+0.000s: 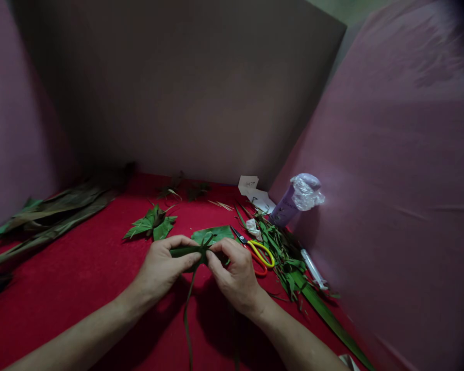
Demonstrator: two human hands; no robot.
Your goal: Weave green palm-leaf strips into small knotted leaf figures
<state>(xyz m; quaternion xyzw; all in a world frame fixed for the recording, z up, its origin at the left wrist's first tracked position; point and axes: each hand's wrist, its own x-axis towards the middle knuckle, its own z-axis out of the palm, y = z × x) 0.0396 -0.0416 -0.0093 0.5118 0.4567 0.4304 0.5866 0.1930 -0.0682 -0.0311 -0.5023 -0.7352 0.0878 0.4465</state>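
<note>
Between my two hands is a folded green leaf (182,252), with thin strips crossing at its middle. My left hand (164,263) pinches its left part between thumb and fingers. Close beside it, the fingertips of my right hand (235,270) are closed at the crossing strips. A long narrow leaf strip (187,314) hangs from there toward the bottom of the view. Just behind my hands lies a flat piece of green leaf (215,234). Scissors (261,252) with one yellow and one red handle lie right of my right hand.
A leaf bundle (150,224) lies on the red cloth (81,278). Long dried leaves (65,206) stretch along the left. At right are leaf scraps (280,252), a purple tumbler (286,206) with clear plastic on top, white cards (259,198) and a syringe-like tube (313,269). Walls enclose three sides.
</note>
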